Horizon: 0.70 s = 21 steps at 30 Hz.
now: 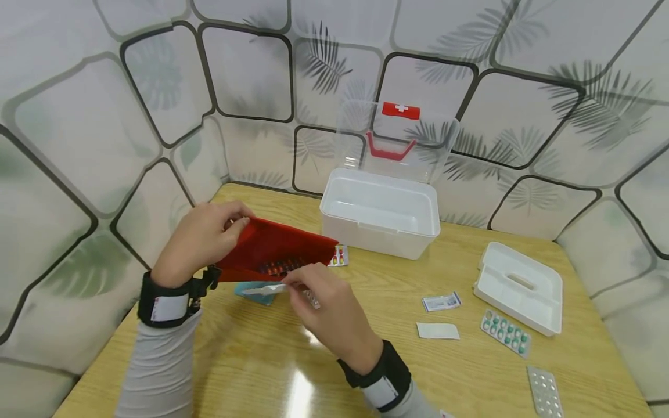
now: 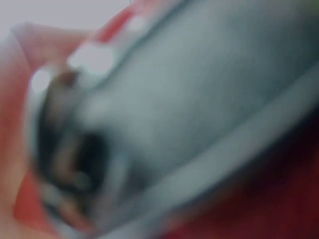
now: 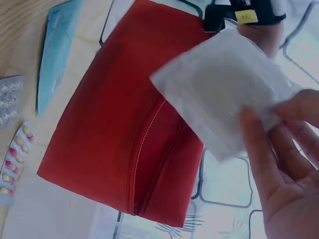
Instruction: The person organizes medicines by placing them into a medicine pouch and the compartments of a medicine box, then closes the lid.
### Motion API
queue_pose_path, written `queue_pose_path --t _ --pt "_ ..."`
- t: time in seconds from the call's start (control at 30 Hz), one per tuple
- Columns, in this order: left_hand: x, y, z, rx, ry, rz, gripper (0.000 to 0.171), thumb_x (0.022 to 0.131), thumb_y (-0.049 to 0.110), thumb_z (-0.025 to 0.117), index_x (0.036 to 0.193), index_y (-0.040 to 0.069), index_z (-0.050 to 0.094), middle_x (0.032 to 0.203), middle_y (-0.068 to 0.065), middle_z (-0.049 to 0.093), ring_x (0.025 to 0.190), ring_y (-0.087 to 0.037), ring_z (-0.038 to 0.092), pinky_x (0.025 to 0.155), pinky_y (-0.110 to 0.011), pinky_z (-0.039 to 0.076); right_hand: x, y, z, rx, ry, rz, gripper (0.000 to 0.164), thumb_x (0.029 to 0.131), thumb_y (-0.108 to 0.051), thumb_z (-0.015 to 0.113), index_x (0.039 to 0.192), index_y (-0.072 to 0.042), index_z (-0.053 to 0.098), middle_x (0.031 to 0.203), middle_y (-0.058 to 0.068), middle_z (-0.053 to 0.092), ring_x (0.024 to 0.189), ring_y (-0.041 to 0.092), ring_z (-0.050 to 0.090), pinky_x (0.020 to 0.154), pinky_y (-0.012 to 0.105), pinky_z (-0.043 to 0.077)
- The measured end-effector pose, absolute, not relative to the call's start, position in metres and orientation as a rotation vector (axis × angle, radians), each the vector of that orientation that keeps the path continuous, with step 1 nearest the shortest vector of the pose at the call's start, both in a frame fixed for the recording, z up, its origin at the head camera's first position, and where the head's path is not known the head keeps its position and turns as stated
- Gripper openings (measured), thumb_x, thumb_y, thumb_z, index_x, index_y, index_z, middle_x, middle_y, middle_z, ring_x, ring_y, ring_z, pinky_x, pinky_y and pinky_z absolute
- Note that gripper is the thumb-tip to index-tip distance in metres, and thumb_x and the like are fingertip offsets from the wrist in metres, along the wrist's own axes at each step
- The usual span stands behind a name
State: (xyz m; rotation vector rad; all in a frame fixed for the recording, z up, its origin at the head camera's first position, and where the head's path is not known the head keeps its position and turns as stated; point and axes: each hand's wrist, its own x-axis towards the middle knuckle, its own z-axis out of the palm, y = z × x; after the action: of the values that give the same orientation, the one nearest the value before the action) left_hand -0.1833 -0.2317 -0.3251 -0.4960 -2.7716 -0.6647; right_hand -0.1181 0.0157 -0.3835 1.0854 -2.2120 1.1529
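My left hand [image 1: 206,235] grips the upper left edge of a red pouch [image 1: 277,235], which is tilted with its opening toward me. A dark reddish blister pack [image 1: 282,267] shows inside it. Between thumb and fingers, my right hand [image 1: 334,310] pinches a flat white square packet [image 3: 224,89] just in front of the pouch's lower edge. In the right wrist view the packet overlaps the pouch, whose stitched seam faces the camera. The left wrist view is blurred, with red fabric around a large grey shape close up.
A teal packet [image 3: 57,50] and a red-yellow capsule strip [image 1: 340,255] lie near the pouch. Behind stands an open white box [image 1: 378,232] with a clear lid. Rightward are a white tray [image 1: 522,307], green-capsule blister [image 1: 505,332], silver blister [image 1: 545,392] and two small packets [image 1: 438,331].
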Motion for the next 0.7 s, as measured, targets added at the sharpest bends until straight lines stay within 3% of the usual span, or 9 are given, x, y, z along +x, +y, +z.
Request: queue_pose_path --t 0.37,0.57,0.7 --pt "-0.18 -0.232 -0.325 -0.484 -2.795 -0.686 0.018 0.1 0.014 0.059 0.11 0.011 0.075 0.057 0.003 0.048 0.054 -0.017 0.044 0.052 -0.033 0.035 -0.127 0.016 -0.374 1.032 -2.064 1.124 0.015 0.092 -0.001 0.068 0.105 -0.009 0.068 0.104 0.0 0.068 0.1 0.015 0.062 0.087 0.024 0.052" --pt "-0.18 -0.23 -0.324 -0.51 -2.777 -0.674 0.018 0.099 0.013 0.061 0.109 0.01 0.075 0.061 0.003 0.059 0.057 -0.017 0.048 0.054 -0.033 0.038 -0.135 0.009 -0.388 0.988 -2.246 1.106 0.025 0.094 0.003 0.06 0.112 -0.01 0.07 0.111 0.0 0.068 0.103 0.014 0.059 0.082 0.022 0.052" --pt "-0.18 -0.227 -0.323 -0.527 -2.753 -0.675 0.017 0.099 0.013 0.061 0.108 0.01 0.075 0.069 0.0 0.067 0.06 -0.017 0.053 0.055 -0.033 0.04 -0.14 0.003 -0.394 1.014 -2.348 1.036 0.034 0.091 0.008 0.057 0.117 -0.007 0.071 0.116 0.002 0.068 0.108 0.017 0.057 0.087 0.023 0.051"
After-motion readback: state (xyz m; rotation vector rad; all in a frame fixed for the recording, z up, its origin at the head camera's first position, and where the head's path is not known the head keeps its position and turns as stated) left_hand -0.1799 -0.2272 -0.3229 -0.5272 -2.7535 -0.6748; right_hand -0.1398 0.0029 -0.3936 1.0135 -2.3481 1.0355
